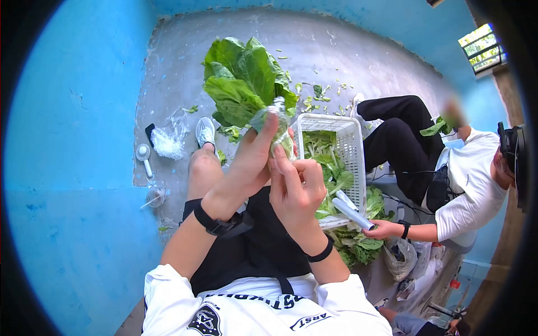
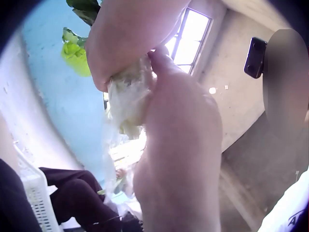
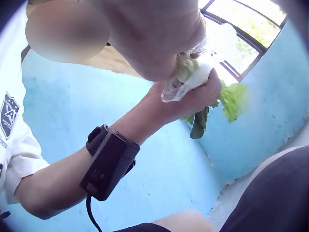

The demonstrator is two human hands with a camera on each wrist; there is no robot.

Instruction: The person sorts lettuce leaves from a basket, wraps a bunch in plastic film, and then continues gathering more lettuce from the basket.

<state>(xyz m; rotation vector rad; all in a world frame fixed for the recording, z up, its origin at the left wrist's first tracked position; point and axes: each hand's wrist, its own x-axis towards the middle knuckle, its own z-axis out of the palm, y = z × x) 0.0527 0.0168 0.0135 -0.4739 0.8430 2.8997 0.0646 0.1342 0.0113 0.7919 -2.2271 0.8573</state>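
Observation:
A bunch of large green leaves (image 1: 244,78), its pale stem end wrapped in clear plastic film (image 1: 286,140), is held up in front of the body. My left hand (image 1: 252,151) grips the wrapped stems, thumb up along the film, with the leaves fanning out beyond it. Close below, my right hand (image 1: 300,185) pinches the film at the stem end with thumb and forefinger. In the left wrist view the film (image 2: 128,89) hangs loosely downward around the pale stems. The right wrist view shows the left hand (image 3: 193,99) around the wrapped stems, partly hidden by the right hand.
A white plastic basket (image 1: 359,148) of greens stands right of my knees, with more leaves (image 1: 358,249) beside it. Another person (image 1: 471,173) sits at the right, holding a film roll (image 1: 354,214) over the basket. Crumpled film (image 1: 170,140) and a white handheld fan (image 1: 144,154) lie left.

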